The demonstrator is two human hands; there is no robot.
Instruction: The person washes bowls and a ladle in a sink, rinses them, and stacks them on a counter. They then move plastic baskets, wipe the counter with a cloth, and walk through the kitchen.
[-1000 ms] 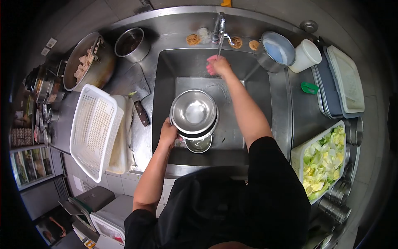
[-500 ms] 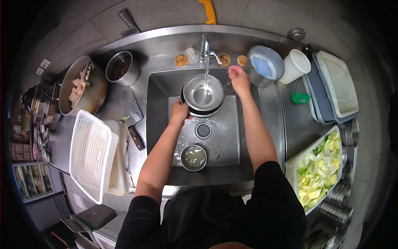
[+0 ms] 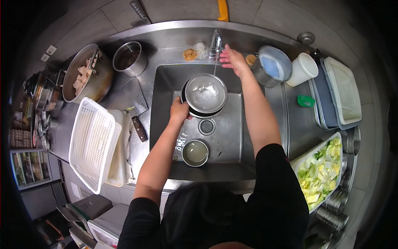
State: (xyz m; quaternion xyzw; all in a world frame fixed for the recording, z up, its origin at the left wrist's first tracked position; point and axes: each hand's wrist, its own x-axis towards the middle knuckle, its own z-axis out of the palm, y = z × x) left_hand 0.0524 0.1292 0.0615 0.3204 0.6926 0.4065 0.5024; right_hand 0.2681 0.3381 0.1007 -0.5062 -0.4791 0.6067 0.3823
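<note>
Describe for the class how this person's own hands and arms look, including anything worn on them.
The left hand and right hand are bare, with no gloves, watch or bracelet to be seen. The left sleeve and right sleeve are black and short, ending around the elbow.

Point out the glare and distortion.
Head view: fisheye distortion bows the counter's back edge; head view: dark vignetting blacks out the corners; head view: bright glints show inside the upper metal bowl and on the sink floor.
</note>
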